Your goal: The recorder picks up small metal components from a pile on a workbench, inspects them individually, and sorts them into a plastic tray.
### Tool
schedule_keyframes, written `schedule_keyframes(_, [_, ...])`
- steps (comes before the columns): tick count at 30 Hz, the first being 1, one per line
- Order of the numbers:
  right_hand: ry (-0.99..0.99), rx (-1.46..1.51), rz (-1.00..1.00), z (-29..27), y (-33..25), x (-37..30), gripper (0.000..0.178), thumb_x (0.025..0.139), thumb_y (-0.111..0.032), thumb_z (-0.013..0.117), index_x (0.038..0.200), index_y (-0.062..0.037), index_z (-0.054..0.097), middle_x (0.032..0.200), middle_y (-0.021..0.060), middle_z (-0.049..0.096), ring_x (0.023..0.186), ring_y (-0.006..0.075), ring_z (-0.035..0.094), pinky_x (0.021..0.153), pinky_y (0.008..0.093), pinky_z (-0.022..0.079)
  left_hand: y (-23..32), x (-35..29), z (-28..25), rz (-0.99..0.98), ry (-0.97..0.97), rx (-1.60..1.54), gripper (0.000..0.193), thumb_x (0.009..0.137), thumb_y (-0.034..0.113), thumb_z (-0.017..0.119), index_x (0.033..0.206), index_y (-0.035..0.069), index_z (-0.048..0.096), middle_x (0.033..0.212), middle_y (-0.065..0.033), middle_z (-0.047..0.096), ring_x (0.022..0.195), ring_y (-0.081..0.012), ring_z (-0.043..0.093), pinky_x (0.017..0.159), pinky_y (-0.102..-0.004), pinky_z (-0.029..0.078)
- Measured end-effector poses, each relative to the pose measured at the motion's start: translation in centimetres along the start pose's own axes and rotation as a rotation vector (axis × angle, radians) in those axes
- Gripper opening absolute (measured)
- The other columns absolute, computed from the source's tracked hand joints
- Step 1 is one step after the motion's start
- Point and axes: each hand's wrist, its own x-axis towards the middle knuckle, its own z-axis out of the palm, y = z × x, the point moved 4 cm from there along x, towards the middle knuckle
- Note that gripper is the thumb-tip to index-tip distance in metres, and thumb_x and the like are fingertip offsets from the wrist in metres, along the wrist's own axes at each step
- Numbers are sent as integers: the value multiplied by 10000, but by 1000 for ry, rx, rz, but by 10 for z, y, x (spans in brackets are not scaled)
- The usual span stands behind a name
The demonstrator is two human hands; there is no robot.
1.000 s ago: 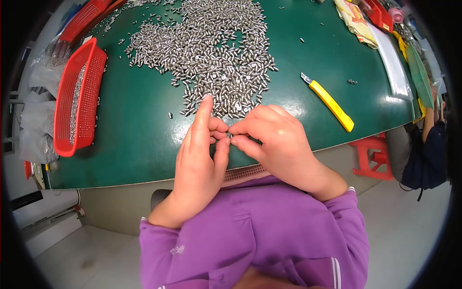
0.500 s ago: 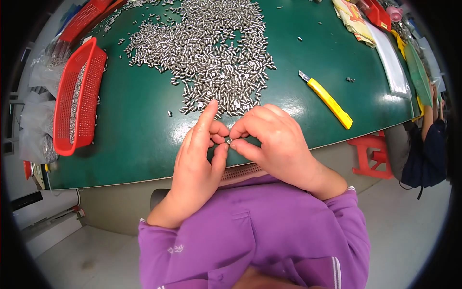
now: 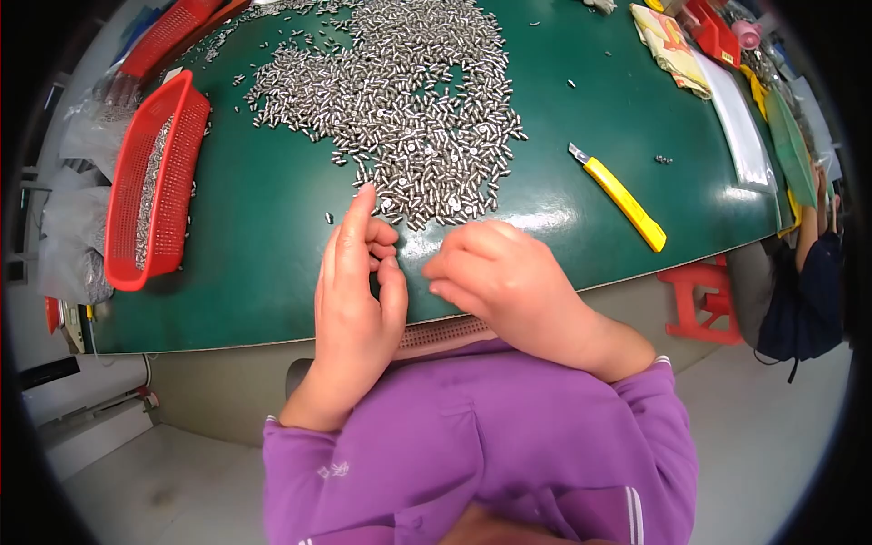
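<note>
Many small silver metal pins [image 3: 400,118] lie in a wide pile on the green table [image 3: 263,236]. My left hand [image 3: 354,277] is just in front of the pile's near edge, index finger stretched out. Its other fingers curl toward the thumb; anything between them is hidden. To its right, a short gap away, my right hand [image 3: 504,272] has thumb and fingers drawn together in a pinch. What sits in that pinch, if anything, cannot be made out. Below both hands, the rim of a pink perforated basket [image 3: 445,334] shows at the table edge.
A red perforated basket [image 3: 154,191] holding small metal parts stands at the left. On the right lies a yellow utility knife [image 3: 625,204], blade out. Beyond it are a few dark pieces [image 3: 664,160], a patterned cloth [image 3: 670,50] and clear plastic bags [image 3: 738,127]. A red stool [image 3: 699,300] stands beside the table.
My hands were together, pinching a small metal part between them. They have now separated, the left moving leftward. The table scene has shifted slightly in view.
</note>
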Motion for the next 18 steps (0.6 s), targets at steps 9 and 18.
schedule_keyframes(9, [6,-21,64,-22,-7,-2,215,791,-103,767,984,-76,678,892,78,643,844,296,639,742,410,510,5,8,14,71,-24,56,780,797,-111,679,1507,-1,376,1044,-122,631,932,-276,600,846,-386,512])
schedule_keyframes(18, [147,-241,80,-11,8,12,168,791,-64,728,938,-61,646,889,90,556,830,291,561,711,392,485,1,11,19,85,-55,-13,780,790,-130,665,1505,-6,377,996,-109,616,916,-266,601,825,-381,514])
